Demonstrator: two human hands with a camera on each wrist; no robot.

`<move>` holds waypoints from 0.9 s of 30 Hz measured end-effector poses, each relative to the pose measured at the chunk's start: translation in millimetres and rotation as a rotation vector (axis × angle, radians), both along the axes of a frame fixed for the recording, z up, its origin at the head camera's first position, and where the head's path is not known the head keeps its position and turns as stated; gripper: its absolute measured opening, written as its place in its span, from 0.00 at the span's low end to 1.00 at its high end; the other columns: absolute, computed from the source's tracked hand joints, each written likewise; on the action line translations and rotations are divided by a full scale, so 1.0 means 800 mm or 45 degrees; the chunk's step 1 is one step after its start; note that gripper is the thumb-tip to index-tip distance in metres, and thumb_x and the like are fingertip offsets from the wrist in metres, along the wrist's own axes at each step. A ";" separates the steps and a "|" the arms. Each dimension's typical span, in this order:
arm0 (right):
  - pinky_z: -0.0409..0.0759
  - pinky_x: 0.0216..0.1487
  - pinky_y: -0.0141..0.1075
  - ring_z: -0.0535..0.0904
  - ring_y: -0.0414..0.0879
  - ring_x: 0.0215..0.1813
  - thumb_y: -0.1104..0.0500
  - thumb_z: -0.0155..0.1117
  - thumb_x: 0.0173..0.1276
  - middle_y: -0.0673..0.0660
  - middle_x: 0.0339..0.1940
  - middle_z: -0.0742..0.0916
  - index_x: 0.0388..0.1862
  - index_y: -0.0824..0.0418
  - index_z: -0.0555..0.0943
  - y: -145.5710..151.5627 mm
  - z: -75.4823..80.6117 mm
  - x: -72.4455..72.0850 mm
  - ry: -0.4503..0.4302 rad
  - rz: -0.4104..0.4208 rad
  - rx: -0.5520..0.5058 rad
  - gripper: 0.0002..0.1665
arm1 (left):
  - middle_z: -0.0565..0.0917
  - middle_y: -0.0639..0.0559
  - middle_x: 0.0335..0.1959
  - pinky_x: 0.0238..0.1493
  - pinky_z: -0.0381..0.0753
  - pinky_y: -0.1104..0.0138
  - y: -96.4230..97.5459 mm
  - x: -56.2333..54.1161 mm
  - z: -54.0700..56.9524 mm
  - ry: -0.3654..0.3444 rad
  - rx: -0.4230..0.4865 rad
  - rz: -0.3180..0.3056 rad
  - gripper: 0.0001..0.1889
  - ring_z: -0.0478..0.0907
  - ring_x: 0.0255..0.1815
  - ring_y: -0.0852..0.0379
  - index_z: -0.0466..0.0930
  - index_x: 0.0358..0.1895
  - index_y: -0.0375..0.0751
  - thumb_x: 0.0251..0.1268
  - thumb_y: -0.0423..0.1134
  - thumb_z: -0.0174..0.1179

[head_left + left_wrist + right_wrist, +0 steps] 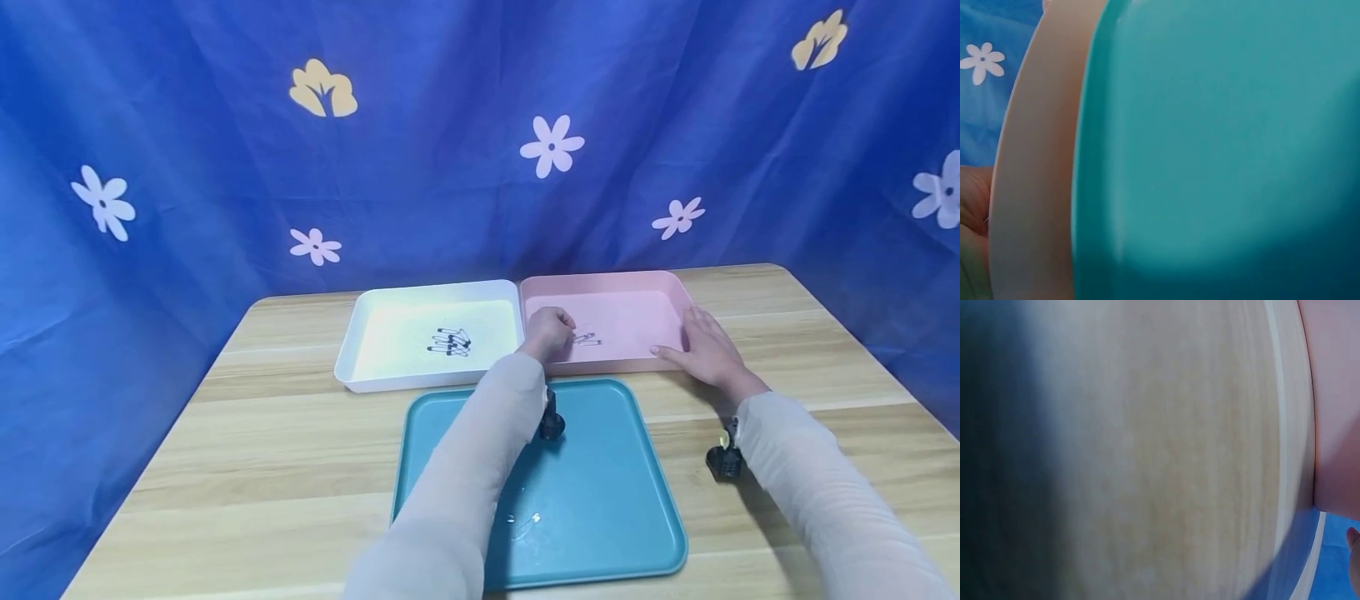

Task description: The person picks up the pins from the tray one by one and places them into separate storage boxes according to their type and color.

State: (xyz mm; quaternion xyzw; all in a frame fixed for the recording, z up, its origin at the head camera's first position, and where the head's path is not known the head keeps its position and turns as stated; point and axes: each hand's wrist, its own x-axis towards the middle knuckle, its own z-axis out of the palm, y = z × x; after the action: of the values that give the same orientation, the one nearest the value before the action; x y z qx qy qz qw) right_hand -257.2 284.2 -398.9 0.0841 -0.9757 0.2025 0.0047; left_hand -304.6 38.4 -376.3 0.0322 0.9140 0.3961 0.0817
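Pins (588,340): small, silver, inside pink tray (611,321), front part, just right of left hand (551,331).
Pin axis: roughly left-right across pink tray, some slanting; heads vs. tips too small to tell, so pointing direction unclear.
Left hand: reaches in over front wall of pink tray, fingers narrow and bent, tips close together near the pins; cannot tell if a pin is pinched.
Right hand (707,350): at right end of pink tray, fingers wide and fairly straight, thumb apart, touching front right corner area; no pin seen in it.
Black pins (450,342): overlapping heap in white tray (390,333), right of middle; lower one lies near left-right, others slant; count hard to make out.
Teal tray (600,500): in front of the other two, partly under left sleeve (465,475); small shiny bits (531,521) lie in it, too small to identify.
Tray layout: white left, pink right, side by side on wooden surface (262,467).
Hidden: left hand covers part of pink tray's left side, possibly more pins; left sleeve covers left part of teal tray.
Left wrist view: mostly teal tray, pink tray's outer wall beside it; hand cut off at left edge, no pins visible.
Right wrist view: blurry surface, pink tray corner at right, fingertip cut off lower right.
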 end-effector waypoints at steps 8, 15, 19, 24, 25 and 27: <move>0.36 0.62 0.50 0.38 0.61 0.66 0.32 0.47 0.55 0.71 0.65 0.45 0.64 0.75 0.38 -0.002 -0.003 -0.002 0.002 -0.009 0.004 0.59 | 0.78 0.53 0.27 0.34 0.72 0.71 0.008 -0.002 -0.006 0.013 -0.106 0.061 0.07 0.72 0.31 0.58 0.80 0.25 0.41 0.52 0.30 0.52; 0.35 0.62 0.50 0.38 0.62 0.65 0.32 0.47 0.55 0.71 0.65 0.45 0.64 0.74 0.38 0.000 -0.002 -0.002 -0.002 -0.010 0.023 0.59 | 0.79 0.52 0.30 0.40 0.72 0.69 0.014 -0.008 -0.009 -0.002 -0.114 0.099 0.07 0.74 0.36 0.56 0.80 0.28 0.41 0.55 0.32 0.51; 0.35 0.62 0.51 0.38 0.62 0.65 0.32 0.46 0.55 0.71 0.65 0.45 0.64 0.74 0.37 -0.001 -0.002 -0.003 -0.007 -0.006 0.020 0.59 | 0.79 0.50 0.34 0.43 0.72 0.68 0.011 -0.007 -0.009 0.001 -0.113 0.105 0.08 0.73 0.40 0.55 0.80 0.33 0.40 0.53 0.30 0.51; 0.36 0.62 0.51 0.38 0.62 0.66 0.31 0.47 0.54 0.71 0.65 0.45 0.64 0.75 0.38 -0.001 -0.002 -0.002 -0.013 -0.011 0.006 0.60 | 0.78 0.50 0.31 0.36 0.73 0.69 0.008 -0.004 -0.002 0.033 -0.105 0.057 0.05 0.74 0.34 0.56 0.77 0.32 0.39 0.55 0.31 0.52; 0.36 0.62 0.51 0.38 0.62 0.66 0.31 0.47 0.54 0.71 0.65 0.45 0.64 0.75 0.38 -0.001 -0.001 -0.002 -0.017 -0.014 0.001 0.60 | 0.77 0.50 0.29 0.34 0.73 0.70 0.007 -0.002 0.000 0.037 -0.085 0.042 0.04 0.74 0.32 0.56 0.77 0.32 0.39 0.55 0.32 0.53; 0.36 0.62 0.51 0.38 0.62 0.66 0.31 0.47 0.54 0.71 0.65 0.45 0.64 0.75 0.38 0.000 -0.001 -0.002 -0.015 -0.013 0.000 0.60 | 0.77 0.51 0.27 0.33 0.72 0.71 0.006 0.001 0.004 0.063 -0.046 0.003 0.03 0.73 0.30 0.57 0.76 0.30 0.38 0.54 0.32 0.53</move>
State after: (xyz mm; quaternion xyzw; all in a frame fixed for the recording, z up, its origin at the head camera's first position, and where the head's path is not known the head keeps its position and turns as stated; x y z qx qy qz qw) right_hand -258.5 284.0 -399.3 0.0779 -0.9761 0.2028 0.0001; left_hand -304.0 43.1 -372.9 0.0393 0.9228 0.3787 0.0591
